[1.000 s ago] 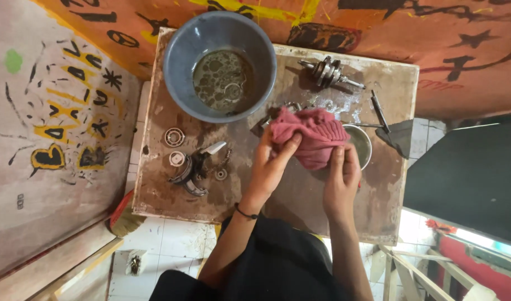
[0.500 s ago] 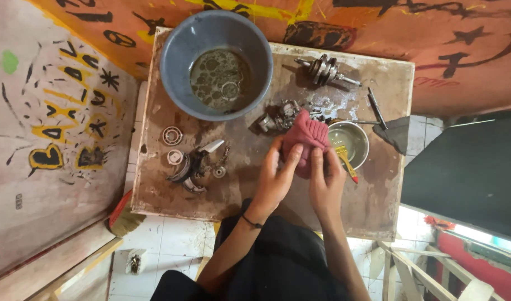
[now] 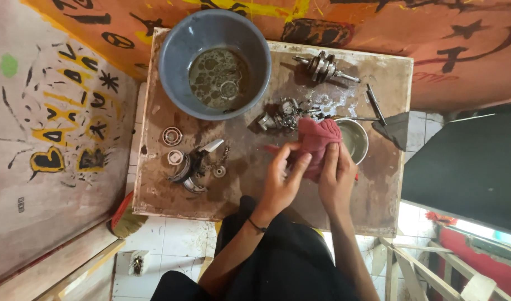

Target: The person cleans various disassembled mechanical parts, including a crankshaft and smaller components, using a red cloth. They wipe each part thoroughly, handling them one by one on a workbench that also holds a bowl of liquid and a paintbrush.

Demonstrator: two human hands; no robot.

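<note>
Both hands bunch a red rag (image 3: 318,144) over the worktop (image 3: 172,195). The left hand (image 3: 282,179) and right hand (image 3: 337,177) each have their grip pinching the rag. It sits between a metal bowl (image 3: 357,139) and small engine parts (image 3: 280,117), below a grey basin (image 3: 180,61).

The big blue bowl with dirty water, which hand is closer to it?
Left. The left hand is below and right of the blue bowl, gripping the red rag. The right hand holds the rag too, farther right.
</note>
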